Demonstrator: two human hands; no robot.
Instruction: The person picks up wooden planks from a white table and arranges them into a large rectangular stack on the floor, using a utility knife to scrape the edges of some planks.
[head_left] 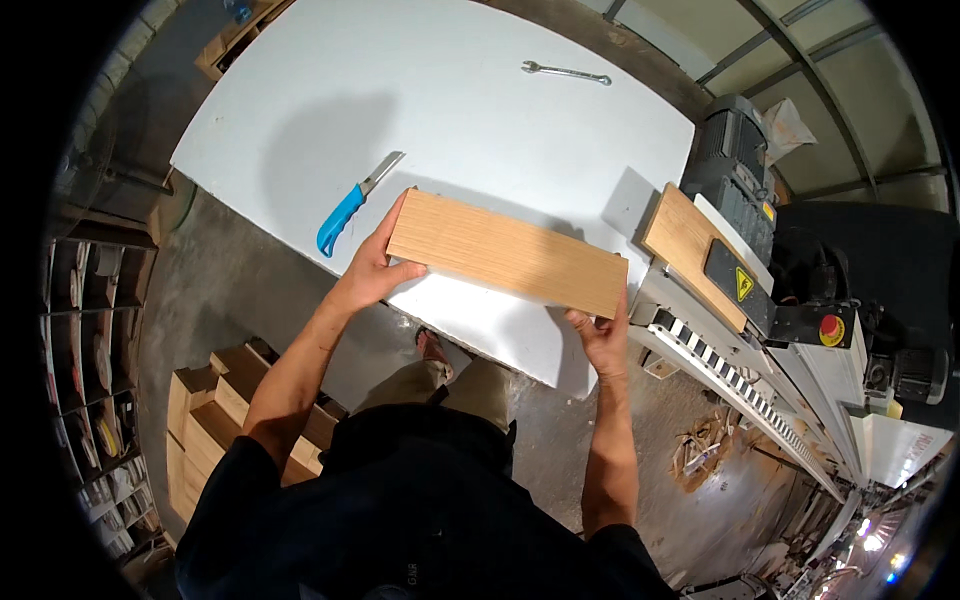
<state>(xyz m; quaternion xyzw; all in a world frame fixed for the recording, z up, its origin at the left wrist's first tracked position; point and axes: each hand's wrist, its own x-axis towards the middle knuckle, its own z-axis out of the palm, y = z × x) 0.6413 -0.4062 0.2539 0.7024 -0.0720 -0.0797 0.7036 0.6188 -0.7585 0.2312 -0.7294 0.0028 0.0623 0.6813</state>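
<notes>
A rectangular light-brown wooden board [510, 252] is held up between my two hands over the near edge of a white table. My left hand [372, 268] grips its left end, thumb along the near edge and fingers behind. At the other end, my right hand [603, 335] is closed round the lower right corner, its thumb on the near edge. The board slants down slightly toward the right. To the left of my left hand lies a knife [345, 218] with a blue handle, its blade pointing away from me.
The white table [450, 90] carries a wrench [567, 73] at its far side. On the right stands an edge-working machine [735, 365] with a motor, a red button [832, 330] and another wooden board [690, 240] on top. Wooden boxes [215, 420] and shelves [95, 340] stand at left.
</notes>
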